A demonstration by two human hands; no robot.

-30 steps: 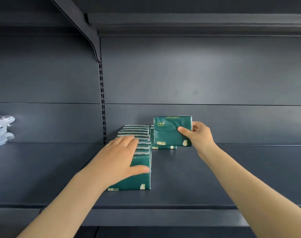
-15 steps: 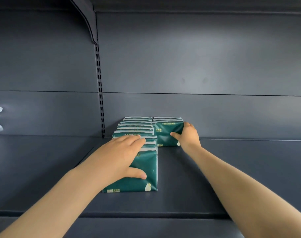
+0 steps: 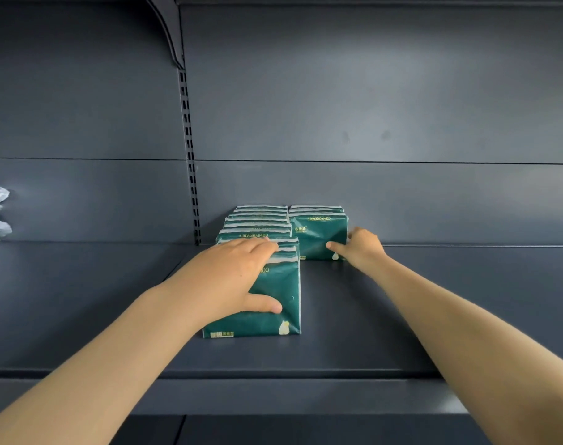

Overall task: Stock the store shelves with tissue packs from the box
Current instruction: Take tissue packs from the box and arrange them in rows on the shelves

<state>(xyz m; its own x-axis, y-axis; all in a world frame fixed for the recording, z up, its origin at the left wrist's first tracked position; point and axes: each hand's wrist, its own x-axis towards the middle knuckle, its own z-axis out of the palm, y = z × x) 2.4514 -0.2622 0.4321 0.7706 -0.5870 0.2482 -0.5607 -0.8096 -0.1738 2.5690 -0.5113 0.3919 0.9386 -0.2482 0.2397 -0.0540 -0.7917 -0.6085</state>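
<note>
Two rows of tissue packs (image 3: 257, 224) (image 3: 318, 236), one left hand (image 3: 228, 277), one right hand (image 3: 360, 248).

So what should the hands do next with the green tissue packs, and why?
Probably the right hand should let go of the front right pack and draw back for another. That pack already stands on the shelf, flat against the packs behind it, and the right row is much shorter than the left row, which the left hand steadies.
</note>
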